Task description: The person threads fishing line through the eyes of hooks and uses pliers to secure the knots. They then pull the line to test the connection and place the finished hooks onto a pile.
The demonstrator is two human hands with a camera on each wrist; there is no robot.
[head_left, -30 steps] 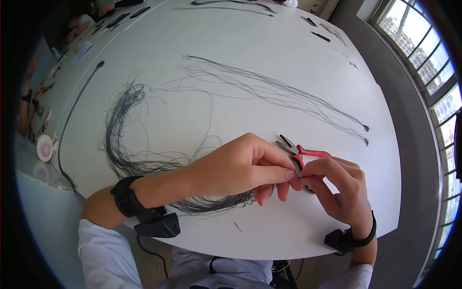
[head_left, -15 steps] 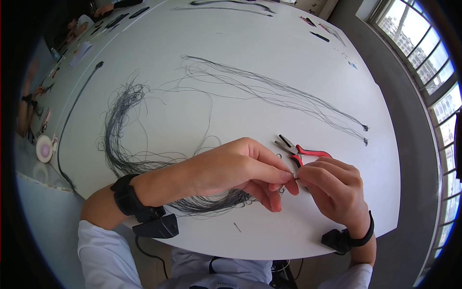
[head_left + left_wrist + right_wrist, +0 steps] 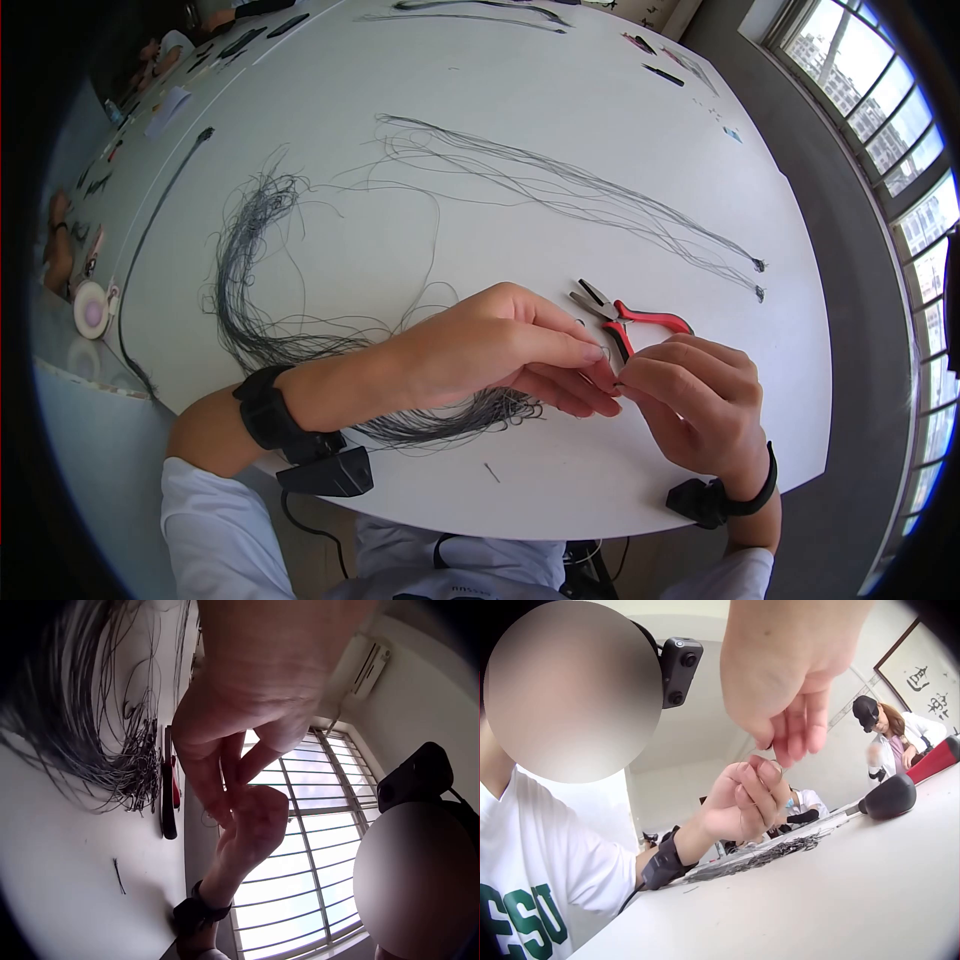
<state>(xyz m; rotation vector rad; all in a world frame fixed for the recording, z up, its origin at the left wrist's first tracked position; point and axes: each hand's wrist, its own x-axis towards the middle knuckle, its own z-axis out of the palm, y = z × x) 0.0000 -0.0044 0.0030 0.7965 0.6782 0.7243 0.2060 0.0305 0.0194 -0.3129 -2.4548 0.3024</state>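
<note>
In the head view, my left hand (image 3: 520, 345) and right hand (image 3: 700, 395) meet fingertip to fingertip above the table's near right part. The left thumb and forefinger pinch a thin dark strand, its fine loops (image 3: 759, 801) showing against the left fingers in the right wrist view. The right thumb and forefinger pinch at a tiny dark bit beside the left fingertips. Just behind the hands lie pliers (image 3: 620, 318) with red and black handles, their jaws apart, partly covered by the right hand. A thick curved bundle of dark strands (image 3: 240, 265) passes under my left forearm.
Looser long strands (image 3: 560, 175) with knotted ends stretch across the table's middle. A short dark piece (image 3: 491, 472) lies near the front edge. At the left are a narrow dark bundle (image 3: 165, 215) and a round white-pink object (image 3: 92, 308). Other people sit around the far table.
The left hand's lower fingers have shifted and now extend toward the right hand. The right hand moved slightly left, then slightly back. Pliers and bundles stay put.
</note>
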